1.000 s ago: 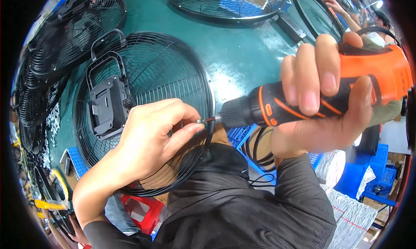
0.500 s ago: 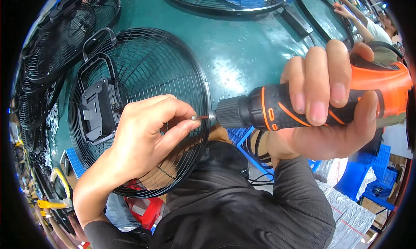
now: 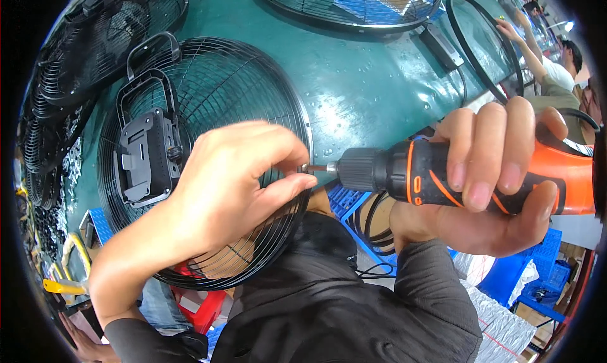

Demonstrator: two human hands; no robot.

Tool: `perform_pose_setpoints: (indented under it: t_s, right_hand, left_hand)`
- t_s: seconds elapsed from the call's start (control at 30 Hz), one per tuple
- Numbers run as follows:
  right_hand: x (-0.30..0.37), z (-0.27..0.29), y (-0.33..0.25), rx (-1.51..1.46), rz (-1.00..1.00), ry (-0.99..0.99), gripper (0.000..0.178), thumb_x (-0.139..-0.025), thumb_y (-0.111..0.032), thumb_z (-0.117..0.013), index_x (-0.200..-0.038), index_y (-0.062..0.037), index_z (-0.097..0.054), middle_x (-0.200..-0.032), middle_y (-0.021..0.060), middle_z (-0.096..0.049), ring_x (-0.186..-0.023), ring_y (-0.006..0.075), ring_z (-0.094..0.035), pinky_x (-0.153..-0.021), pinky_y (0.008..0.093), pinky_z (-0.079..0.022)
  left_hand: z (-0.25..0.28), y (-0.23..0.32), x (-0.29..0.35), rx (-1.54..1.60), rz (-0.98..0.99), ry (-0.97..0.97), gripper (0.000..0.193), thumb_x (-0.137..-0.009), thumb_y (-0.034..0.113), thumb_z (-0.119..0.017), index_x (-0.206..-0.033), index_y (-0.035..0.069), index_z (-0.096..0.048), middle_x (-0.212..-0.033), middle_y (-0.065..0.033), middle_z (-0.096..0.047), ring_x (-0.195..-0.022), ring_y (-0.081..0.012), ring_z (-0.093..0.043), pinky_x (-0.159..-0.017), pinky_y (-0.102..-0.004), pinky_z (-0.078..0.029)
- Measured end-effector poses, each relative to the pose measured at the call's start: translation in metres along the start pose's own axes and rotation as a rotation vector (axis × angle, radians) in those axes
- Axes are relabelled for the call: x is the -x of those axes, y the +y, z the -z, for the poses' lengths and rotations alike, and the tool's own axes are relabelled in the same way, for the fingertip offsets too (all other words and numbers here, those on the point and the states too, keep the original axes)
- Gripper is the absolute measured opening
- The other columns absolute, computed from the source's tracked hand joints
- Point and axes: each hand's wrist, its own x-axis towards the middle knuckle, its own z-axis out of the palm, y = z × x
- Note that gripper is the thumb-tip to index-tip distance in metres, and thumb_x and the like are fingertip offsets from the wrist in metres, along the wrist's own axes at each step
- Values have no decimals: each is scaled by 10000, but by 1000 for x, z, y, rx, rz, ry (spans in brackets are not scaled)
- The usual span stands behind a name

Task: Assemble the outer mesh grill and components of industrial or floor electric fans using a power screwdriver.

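Note:
My right hand grips an orange and black power drill, lying level with its chuck toward the left. A thin bit sticks out of the chuck and reaches my left hand. There, thumb and forefinger pinch a small metal screw at the bit's tip, mostly covered by the fingers. Under my left hand stands a round black wire fan grille, tilted toward me. A black plastic housing with a looped handle sits on the grille's left side.
More black fan grilles stack at the left. Another fan grille rests at the back of the green table, near a black box with a cord. A co-worker's hand is beside a black ring. Blue crates stand lower right.
Both hands and the drill have shifted a little to the right relative to the grille, still tip to fingers. The view has moved slightly, and more of the black ring at the back right shows.

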Motion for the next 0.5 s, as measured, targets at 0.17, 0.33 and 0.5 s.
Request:
perform_pose_setpoints:
  t_s: [0.17,0.33,0.5]
  right_hand:
    - [-13,8,-2,247,12,-16,416,-908,-246,-507,-1220,22,-444,-808,45,-482,-616,125,-505,-572,271,-391]
    - [-23,21,25,319,-118,-40,388,-936,-200,-420,-1256,18,-409,-825,82,-497,-636,181,-508,-576,309,-410]
    - [-16,22,54,393,-237,136,387,-916,-146,-466,-1234,53,-373,-788,99,-517,-615,194,-534,-589,315,-475]
  left_hand:
    - [19,-11,-40,-123,-220,-139,219,-713,-13,-570,-926,3,-618,-1074,-147,-597,-1127,-338,-511,-978,-422,-412]
    - [26,-31,-66,-285,-89,-392,379,-717,10,-518,-1070,18,-658,-1428,-228,-415,-1424,-401,-206,-1148,-494,-226]
    - [16,-48,-79,-344,-24,-497,370,-748,30,-512,-1091,6,-648,-1434,-207,-415,-1432,-419,-155,-1164,-520,-150]
